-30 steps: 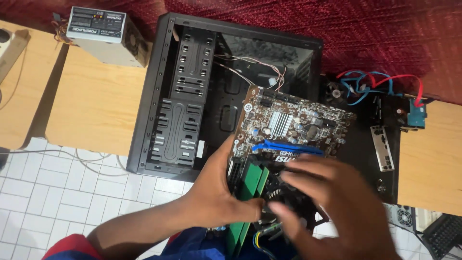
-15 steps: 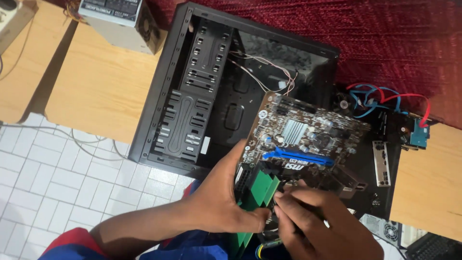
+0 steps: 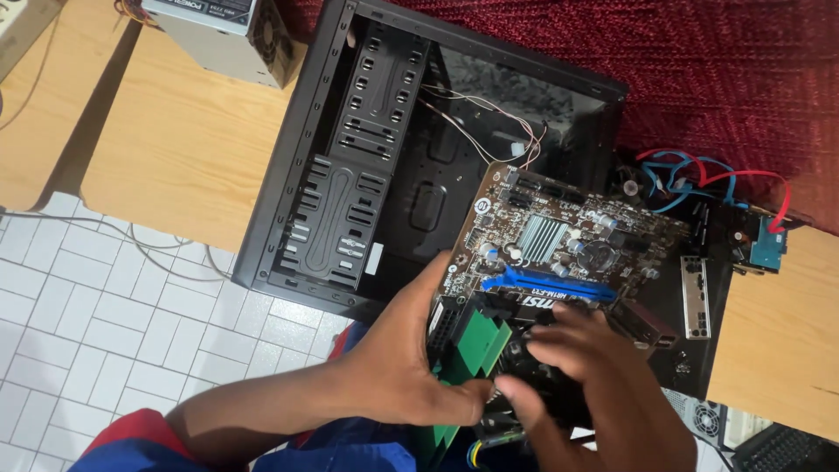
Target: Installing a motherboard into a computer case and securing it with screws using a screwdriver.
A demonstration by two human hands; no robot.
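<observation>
Lower centre of the frame: the left hand (image 3: 398, 367) grips the brown motherboard (image 3: 559, 249) by its near edge, green memory sticks (image 3: 476, 341) beside its thumb, while the right hand (image 3: 581, 385) (fingers spread) has slid lower over the board. The open black case (image 3: 350, 175) behind leaves bare room; view shifted since.

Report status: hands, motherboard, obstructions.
Left hand grips motherboard edge by green memory sticks. Right hand on black cooler. Open PC case alongside; front-panel wires loose nearby.
</observation>
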